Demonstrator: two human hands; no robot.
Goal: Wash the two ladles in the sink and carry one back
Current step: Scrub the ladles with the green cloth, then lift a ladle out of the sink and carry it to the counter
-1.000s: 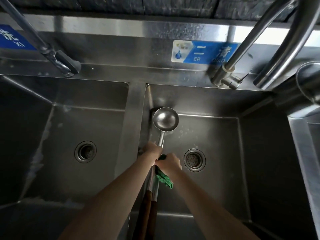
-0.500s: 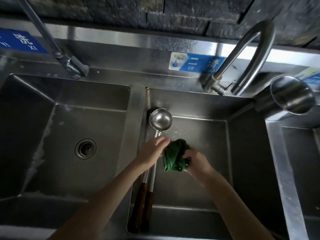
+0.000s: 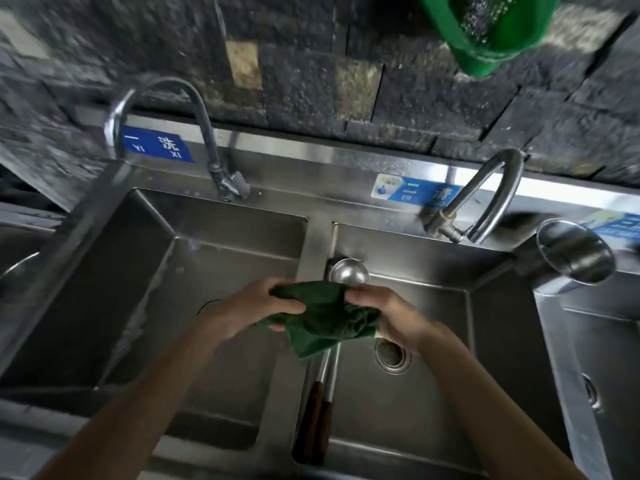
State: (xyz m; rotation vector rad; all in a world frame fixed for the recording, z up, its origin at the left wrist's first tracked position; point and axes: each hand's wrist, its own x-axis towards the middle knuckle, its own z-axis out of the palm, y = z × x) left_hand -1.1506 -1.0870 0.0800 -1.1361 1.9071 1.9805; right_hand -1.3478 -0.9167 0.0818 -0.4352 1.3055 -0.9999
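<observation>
While both your hands, left hand [image 3: 256, 308] and right hand [image 3: 391, 317], grip the green cloth [image 3: 322, 320], the untended ladles [image 3: 323, 382] below may slide along the sink [image 3: 485, 327] wall.

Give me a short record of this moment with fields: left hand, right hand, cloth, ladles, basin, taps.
left hand: grips the green cloth's left end
right hand: grips its right end
green cloth: stretched between the hands, above the ladles
ladles: two, side by side along the left wall
middle basin: holds the ladles; drain uncovered
taps: no water seen running
</observation>
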